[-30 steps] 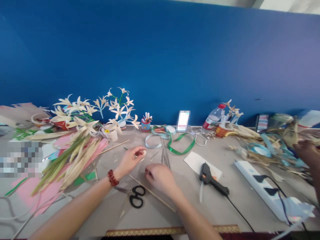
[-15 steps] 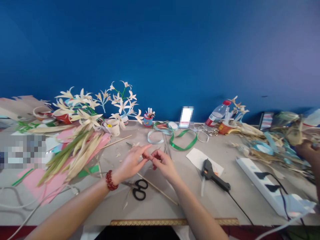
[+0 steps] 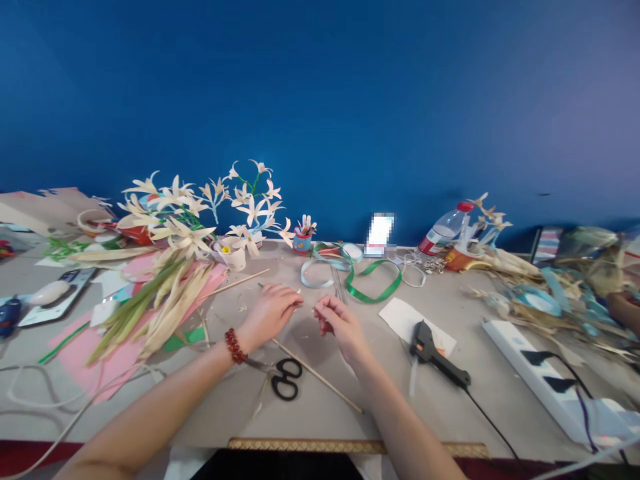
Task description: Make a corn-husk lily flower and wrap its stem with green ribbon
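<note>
My left hand (image 3: 273,312) hovers over the middle of the table, fingers curled together, with a tiny pale bit showing at the fingertips. Facing it across a small gap, my right hand (image 3: 341,323) has thumb and forefinger pinched; whatever is between them is too small to name. Below the hands lie black-handled scissors (image 3: 286,380) and a thin wooden stick (image 3: 320,377), the scissors' blades partly behind my left wrist. Thin wires (image 3: 340,285) lie just beyond my right hand, beside a looped green ribbon (image 3: 375,293).
A black glue gun (image 3: 435,357) rests on white paper (image 3: 400,313), its cord trailing forward. Further right are a power strip (image 3: 520,367), dried husks and another person's hand (image 3: 625,310). Husk flowers (image 3: 183,233) and long husk strips (image 3: 150,313) fill the left. A bottle (image 3: 445,230) leans behind.
My hands came together at the fingertips, then parted slightly. The left hand's fingers have curled in. The view has shifted a little left, showing more at the table's left end.
</note>
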The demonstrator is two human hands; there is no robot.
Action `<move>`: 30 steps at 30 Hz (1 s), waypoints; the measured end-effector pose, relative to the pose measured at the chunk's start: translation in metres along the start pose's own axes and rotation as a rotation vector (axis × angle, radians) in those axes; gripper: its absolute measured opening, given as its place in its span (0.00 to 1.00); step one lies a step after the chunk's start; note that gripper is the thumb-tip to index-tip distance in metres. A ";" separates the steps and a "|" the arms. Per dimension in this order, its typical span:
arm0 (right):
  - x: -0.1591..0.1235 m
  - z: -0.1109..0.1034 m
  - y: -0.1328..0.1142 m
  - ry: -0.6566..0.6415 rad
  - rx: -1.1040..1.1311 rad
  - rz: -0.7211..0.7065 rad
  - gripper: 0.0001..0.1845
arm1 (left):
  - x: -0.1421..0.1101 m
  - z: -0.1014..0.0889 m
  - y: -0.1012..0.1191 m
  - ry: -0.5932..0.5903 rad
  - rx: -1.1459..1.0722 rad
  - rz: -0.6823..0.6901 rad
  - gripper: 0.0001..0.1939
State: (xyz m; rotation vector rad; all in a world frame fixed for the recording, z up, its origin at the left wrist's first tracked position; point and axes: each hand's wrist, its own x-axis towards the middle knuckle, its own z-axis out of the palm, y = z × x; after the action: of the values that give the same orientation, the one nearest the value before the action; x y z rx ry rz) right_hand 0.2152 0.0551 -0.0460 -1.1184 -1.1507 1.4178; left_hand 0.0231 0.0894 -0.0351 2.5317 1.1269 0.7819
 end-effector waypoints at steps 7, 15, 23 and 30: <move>-0.013 0.013 -0.001 -0.397 -0.921 -0.291 0.04 | 0.022 0.010 -0.007 -0.086 0.199 0.001 0.17; -0.019 0.024 0.010 -0.486 -1.302 -0.335 0.05 | -0.025 -0.032 -0.016 0.219 0.051 0.026 0.17; -0.016 0.025 0.016 -0.470 -1.298 -0.318 0.08 | -0.109 -0.051 -0.028 0.134 0.101 -0.093 0.12; -0.012 0.022 0.013 -0.412 -1.282 -0.288 0.05 | -0.139 -0.109 -0.080 0.626 0.380 -0.546 0.11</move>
State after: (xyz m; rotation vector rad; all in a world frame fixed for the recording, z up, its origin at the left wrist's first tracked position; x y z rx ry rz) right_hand 0.1938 0.0395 -0.0551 -1.3835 -2.5618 0.5756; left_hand -0.1645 0.0408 -0.0323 2.0750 2.2223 1.3319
